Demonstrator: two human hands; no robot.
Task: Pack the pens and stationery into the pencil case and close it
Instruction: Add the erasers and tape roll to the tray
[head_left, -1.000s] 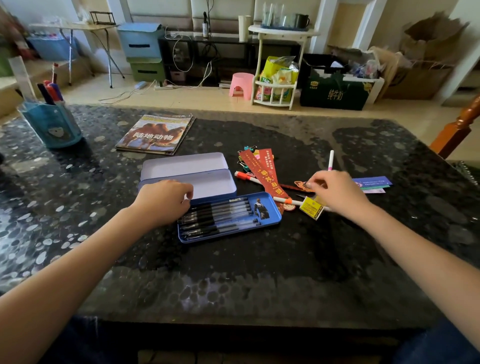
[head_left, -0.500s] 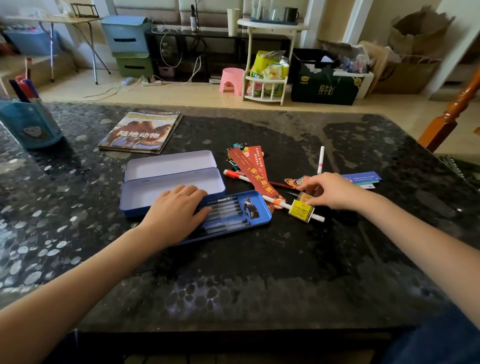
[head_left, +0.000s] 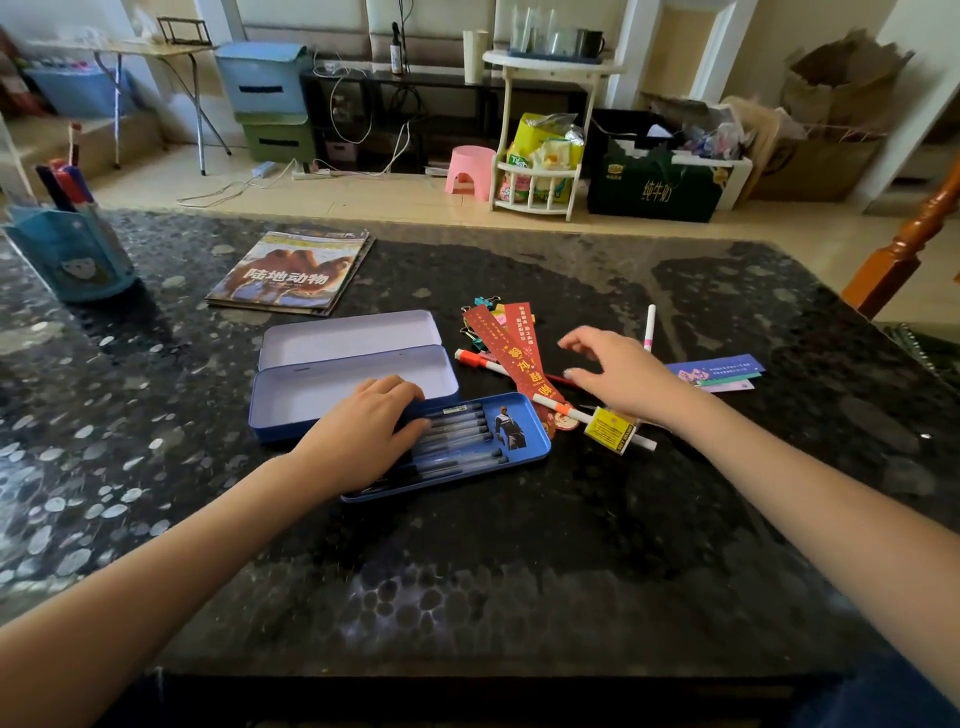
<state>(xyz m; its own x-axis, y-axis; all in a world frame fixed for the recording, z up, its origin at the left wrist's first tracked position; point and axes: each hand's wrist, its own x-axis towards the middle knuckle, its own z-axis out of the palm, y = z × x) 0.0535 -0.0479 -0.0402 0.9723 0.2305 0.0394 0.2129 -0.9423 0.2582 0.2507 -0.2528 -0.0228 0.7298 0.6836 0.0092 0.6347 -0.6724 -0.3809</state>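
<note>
Fingers of the left hand (head_left: 363, 436) lie flat on the pen tray (head_left: 511, 457), near the open pencil case (head_left: 353, 364). Right hand (head_left: 618, 374) hovers spread, empty, over bookmarks (head_left: 514, 353) right of it.

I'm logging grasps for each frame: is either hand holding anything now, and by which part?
Nothing is held. The left hand rests flat on the pens in the blue tray; the right hand hovers open above the bookmarks.

Open case (head_left: 332, 374) sits mid-table (head_left: 519, 571), pen tray (head_left: 530, 452) just in front, loose stationery (head_left: 519, 358) to its right, magazine (head_left: 291, 273) behind.
</note>
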